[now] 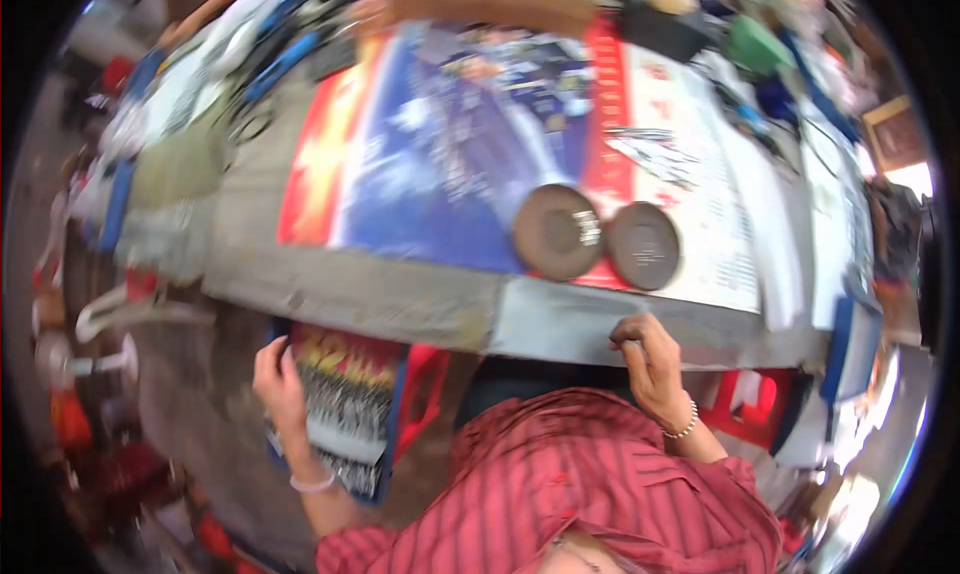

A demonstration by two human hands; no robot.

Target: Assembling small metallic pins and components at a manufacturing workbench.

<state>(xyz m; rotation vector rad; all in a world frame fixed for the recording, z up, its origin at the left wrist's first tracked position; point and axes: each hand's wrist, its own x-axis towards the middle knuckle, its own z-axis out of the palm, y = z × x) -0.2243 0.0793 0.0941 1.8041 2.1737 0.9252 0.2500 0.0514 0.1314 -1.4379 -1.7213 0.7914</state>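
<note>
My left hand (280, 379) is raised beside the left edge of a flat, blue-edged printed panel (345, 424) below the table. Its fingers are bent together; whether they touch the panel or hold something small is not visible. Near the table's front edge, my right hand (653, 369) has its fingers curled in, hiding anything within them. Beyond it on the table sit two round brown dishes, a left dish (545, 249) and a right dish (640, 264), both with small pale pieces in them. They rest on a blue, red and white printed sheet (420, 199).
Small silvery pieces (655, 159) lie on the sheet. A brown bar (490, 9) borders its far edge. Tools with a blue handle (285, 64) crowd the far left, and a green item (755, 46) sits far right. Red plastic seating (745, 404) shows under the table.
</note>
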